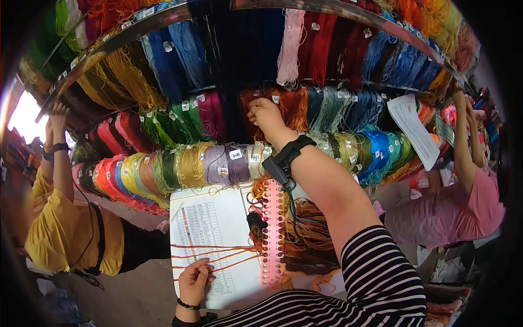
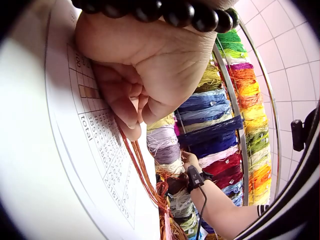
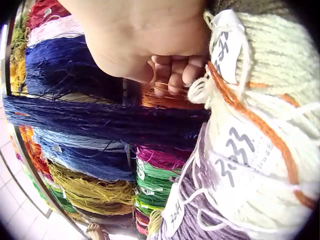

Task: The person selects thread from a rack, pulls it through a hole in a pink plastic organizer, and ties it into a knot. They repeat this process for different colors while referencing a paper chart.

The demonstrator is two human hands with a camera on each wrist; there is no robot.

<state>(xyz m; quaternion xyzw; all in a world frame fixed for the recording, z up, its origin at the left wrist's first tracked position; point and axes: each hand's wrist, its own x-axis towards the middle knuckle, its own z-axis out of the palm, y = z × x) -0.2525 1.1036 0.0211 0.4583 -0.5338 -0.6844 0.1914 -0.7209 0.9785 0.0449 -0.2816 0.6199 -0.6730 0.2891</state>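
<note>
My left hand is low over a printed chart, its thumb and fingertips pinching rust-orange threads. These threads run across the page to a pink holed strip, where several bundles of thread hang. Up at the rack, my right hand has its fingers curled at the rust-orange skeins. In the right wrist view, thin strands of rust-orange thread show at the fingertips; the palm hides part of the grip. Beside it are cream yarn with handwritten labels and dark blue hanging thread.
A padded row of labelled skeins crosses in front of me, with metal rails above. A person in yellow is on the left, one in pink on the right. A paper sheet hangs at the right.
</note>
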